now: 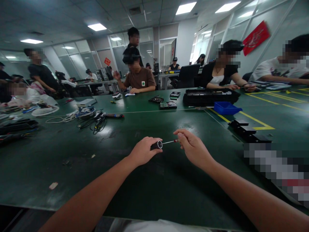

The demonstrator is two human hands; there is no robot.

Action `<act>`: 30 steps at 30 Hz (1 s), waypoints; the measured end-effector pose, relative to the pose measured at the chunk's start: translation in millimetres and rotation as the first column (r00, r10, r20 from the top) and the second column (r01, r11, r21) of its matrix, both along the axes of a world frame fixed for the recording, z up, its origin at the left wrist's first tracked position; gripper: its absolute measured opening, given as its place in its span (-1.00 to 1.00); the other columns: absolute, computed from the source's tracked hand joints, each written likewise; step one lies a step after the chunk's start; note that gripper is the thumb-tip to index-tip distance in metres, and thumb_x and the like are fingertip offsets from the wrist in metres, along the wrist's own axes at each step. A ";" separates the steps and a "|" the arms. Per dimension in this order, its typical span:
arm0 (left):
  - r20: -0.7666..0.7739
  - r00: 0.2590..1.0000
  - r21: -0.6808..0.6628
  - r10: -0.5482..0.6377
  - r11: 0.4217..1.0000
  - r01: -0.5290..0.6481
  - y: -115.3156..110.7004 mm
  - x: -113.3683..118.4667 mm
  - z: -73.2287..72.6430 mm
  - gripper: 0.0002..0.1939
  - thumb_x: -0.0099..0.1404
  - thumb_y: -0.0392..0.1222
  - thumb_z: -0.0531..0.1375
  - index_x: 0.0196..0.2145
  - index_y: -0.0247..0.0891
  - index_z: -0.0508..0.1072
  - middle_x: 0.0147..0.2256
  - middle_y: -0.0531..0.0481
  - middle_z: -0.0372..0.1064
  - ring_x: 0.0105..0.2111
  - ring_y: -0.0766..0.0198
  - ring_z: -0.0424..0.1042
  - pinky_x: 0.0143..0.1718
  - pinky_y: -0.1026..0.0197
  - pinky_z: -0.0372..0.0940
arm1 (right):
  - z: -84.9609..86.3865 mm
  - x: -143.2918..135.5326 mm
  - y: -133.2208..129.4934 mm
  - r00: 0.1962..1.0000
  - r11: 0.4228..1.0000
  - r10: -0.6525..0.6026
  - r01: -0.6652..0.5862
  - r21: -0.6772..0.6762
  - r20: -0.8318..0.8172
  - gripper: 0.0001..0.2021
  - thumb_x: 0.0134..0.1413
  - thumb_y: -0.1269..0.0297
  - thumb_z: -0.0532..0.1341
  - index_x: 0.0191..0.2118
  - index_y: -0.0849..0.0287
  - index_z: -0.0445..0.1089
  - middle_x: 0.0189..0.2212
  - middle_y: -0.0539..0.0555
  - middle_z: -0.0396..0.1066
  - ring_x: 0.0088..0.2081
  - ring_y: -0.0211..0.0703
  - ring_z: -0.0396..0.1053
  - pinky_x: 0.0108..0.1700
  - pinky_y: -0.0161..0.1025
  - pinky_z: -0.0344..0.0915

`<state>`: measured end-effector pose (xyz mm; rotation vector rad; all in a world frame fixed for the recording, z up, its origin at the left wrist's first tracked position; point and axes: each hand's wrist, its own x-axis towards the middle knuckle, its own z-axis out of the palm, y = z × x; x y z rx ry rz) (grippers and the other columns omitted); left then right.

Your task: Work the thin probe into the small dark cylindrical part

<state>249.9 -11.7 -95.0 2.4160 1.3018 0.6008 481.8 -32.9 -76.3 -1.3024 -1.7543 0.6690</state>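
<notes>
My left hand [145,150] is closed around a small black cylindrical part [156,145], whose round end with a pale rim faces right. In my right hand [190,145] is a thin screwdriver [169,142] with a red handle, pinched between the fingers. Its metal shaft points left, and the tip meets the rimmed end of the cylinder. Both hands are above the green table [135,193], near its middle. My fingers hide most of the screwdriver's handle.
Cables [96,120] and an electric screwdriver [113,115] lie left. Circuit boards [168,105], a long black tray [211,96] and a blue bin [227,108] stand beyond my hands. Black parts [249,131] lie right. Several people sit around the tables.
</notes>
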 end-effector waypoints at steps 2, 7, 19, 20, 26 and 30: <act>-0.006 1.000 -0.012 0.000 1.000 0.000 -0.9 0.8 0.3 -0.57 0.31 -0.06 0.26 0.12 -0.07 0.41 -0.06 -0.02 0.44 -0.06 0.11 0.37 -0.01 0.05 0.27 | -1.5 -0.6 0.5 0.998 1.000 0.008 -0.008 0.002 -0.069 -0.75 0.31 0.13 0.04 -0.01 0.07 0.30 -0.35 0.04 0.45 -0.38 -0.11 0.39 -0.33 -0.15 0.30; 0.021 1.000 0.046 -0.018 0.999 0.017 -4.2 3.2 6.4 -0.58 0.33 -0.09 0.25 0.12 -0.11 0.40 -0.05 -0.04 0.43 -0.03 0.11 0.35 0.02 0.05 0.27 | -7.0 -0.7 10.1 0.908 0.995 0.021 -0.058 -0.077 -0.418 -0.76 0.20 0.04 0.17 -0.20 0.11 0.34 -0.34 0.06 0.43 -0.30 -0.11 0.42 -0.16 -0.08 0.39; -0.099 0.995 0.070 0.010 0.998 -0.003 2.6 1.2 3.0 -0.60 0.33 -0.09 0.24 0.11 -0.10 0.40 -0.14 -0.04 0.43 -0.10 0.10 0.36 -0.05 0.04 0.26 | -11.3 -1.6 16.6 0.837 0.978 -0.131 0.021 -0.208 -0.532 -0.74 0.21 0.02 0.16 -0.25 0.13 0.37 -0.36 0.08 0.41 -0.34 -0.13 0.39 -0.23 -0.10 0.44; -0.097 0.995 0.068 0.007 0.998 0.000 2.1 1.3 3.2 -0.60 0.33 -0.09 0.24 0.11 -0.09 0.40 -0.14 -0.04 0.43 -0.10 0.10 0.36 -0.05 0.04 0.26 | -10.1 -2.3 15.1 0.838 0.980 -0.114 0.008 -0.197 -0.534 -0.74 0.21 0.03 0.17 -0.24 0.13 0.37 -0.36 0.07 0.41 -0.34 -0.14 0.39 -0.21 -0.10 0.43; -0.074 0.997 0.060 -0.029 0.998 0.033 -0.5 3.3 3.9 -0.60 0.32 -0.08 0.26 0.10 -0.07 0.40 -0.15 -0.01 0.42 -0.11 0.12 0.35 -0.08 0.08 0.24 | -9.6 -2.5 11.8 0.869 0.990 -0.033 -0.041 -0.139 -0.494 -0.73 0.23 0.02 0.17 -0.21 0.15 0.38 -0.36 0.04 0.42 -0.33 -0.15 0.41 -0.18 -0.08 0.39; -0.064 0.997 0.060 -0.041 0.997 0.045 -1.5 4.2 5.6 -0.60 0.33 -0.08 0.26 0.10 -0.09 0.40 -0.15 0.00 0.42 -0.12 0.14 0.35 -0.08 0.09 0.24 | -6.4 -2.4 9.0 0.902 0.993 -0.016 -0.035 -0.109 -0.431 -0.74 0.25 0.04 0.15 -0.20 0.15 0.36 -0.34 0.06 0.45 -0.32 -0.13 0.43 -0.17 -0.08 0.38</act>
